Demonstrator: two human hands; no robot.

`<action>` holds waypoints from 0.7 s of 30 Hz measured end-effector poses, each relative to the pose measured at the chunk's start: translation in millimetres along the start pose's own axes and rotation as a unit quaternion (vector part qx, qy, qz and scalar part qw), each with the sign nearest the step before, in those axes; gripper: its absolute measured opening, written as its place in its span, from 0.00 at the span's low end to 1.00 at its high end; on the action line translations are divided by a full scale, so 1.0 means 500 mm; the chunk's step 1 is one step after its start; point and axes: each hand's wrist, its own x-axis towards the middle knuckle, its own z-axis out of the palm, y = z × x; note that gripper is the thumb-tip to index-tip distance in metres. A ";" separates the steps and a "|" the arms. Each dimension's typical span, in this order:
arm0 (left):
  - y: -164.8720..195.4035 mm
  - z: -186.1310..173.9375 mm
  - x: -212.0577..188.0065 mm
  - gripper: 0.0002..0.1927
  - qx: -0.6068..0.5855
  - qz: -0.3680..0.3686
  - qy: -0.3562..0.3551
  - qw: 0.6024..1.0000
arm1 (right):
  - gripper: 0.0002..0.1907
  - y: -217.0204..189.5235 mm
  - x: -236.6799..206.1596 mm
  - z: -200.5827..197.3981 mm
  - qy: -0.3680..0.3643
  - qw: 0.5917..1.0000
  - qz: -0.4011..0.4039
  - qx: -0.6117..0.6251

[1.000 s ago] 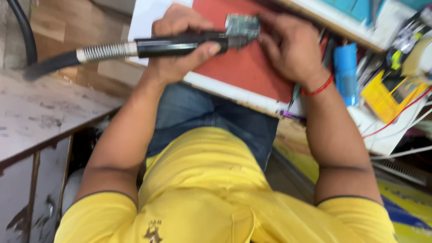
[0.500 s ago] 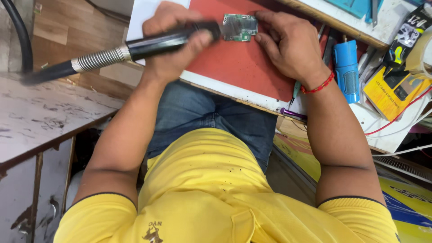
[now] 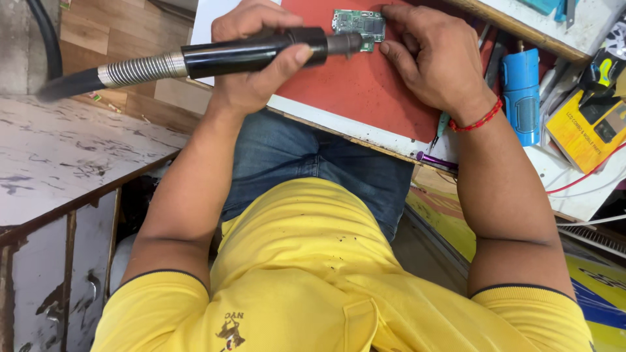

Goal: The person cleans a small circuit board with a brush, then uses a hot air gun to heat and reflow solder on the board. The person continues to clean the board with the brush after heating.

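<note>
My left hand (image 3: 251,81) is wrapped around a black hot-air handpiece (image 3: 251,55) with a metal spring sleeve and a dark hose trailing off to the left. Its metal nozzle points right and touches the lower edge of a small green circuit board (image 3: 358,23). The board lies on a red mat (image 3: 352,91). My right hand (image 3: 437,62), with a red thread band at the wrist, rests on the mat and pins the board's right edge with its fingertips.
The mat sits on a white board across my lap. Right of it stand a blue cylinder (image 3: 521,98), a yellow meter (image 3: 583,130) with red leads, and a purple-handled tool (image 3: 433,160). A worn grey table (image 3: 65,163) is at the left.
The handpiece has dropped its hose end slightly and now lies nearly level, its nozzle staying at the board. My right hand keeps holding the board in place.
</note>
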 end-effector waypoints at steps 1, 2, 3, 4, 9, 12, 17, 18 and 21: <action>0.002 0.001 0.001 0.16 -0.036 -0.026 0.038 0.998 | 0.19 -0.001 0.000 0.001 0.003 1.000 -0.001 0.004; 0.003 0.004 0.003 0.17 -0.073 -0.048 0.074 0.993 | 0.19 -0.003 0.000 0.002 0.009 1.000 -0.002 0.006; 0.004 0.005 0.006 0.17 -0.111 -0.068 0.108 0.986 | 0.19 -0.005 0.002 0.002 0.018 1.000 -0.001 0.007; 0.004 0.003 0.008 0.17 -0.070 -0.018 0.073 0.995 | 0.19 -0.008 0.002 0.004 0.030 0.999 0.008 0.006; -0.003 0.001 0.001 0.16 0.011 0.010 0.023 1.000 | 0.19 -0.020 0.003 0.012 0.047 0.999 0.026 -0.003; -0.014 0.004 -0.001 0.17 -0.096 -0.079 0.116 0.985 | 0.18 -0.016 0.001 0.011 0.041 0.999 0.013 -0.007; -0.017 0.004 -0.004 0.16 -0.049 -0.021 0.061 0.997 | 0.18 -0.010 -0.004 0.008 0.035 0.999 0.013 -0.002; -0.015 0.003 -0.005 0.16 -0.074 -0.070 0.098 0.990 | 0.18 -0.010 -0.004 0.008 0.031 0.999 0.017 -0.003; -0.011 0.003 -0.005 0.17 -0.092 -0.070 0.093 0.989 | 0.19 -0.011 -0.001 0.007 0.026 1.000 0.013 -0.005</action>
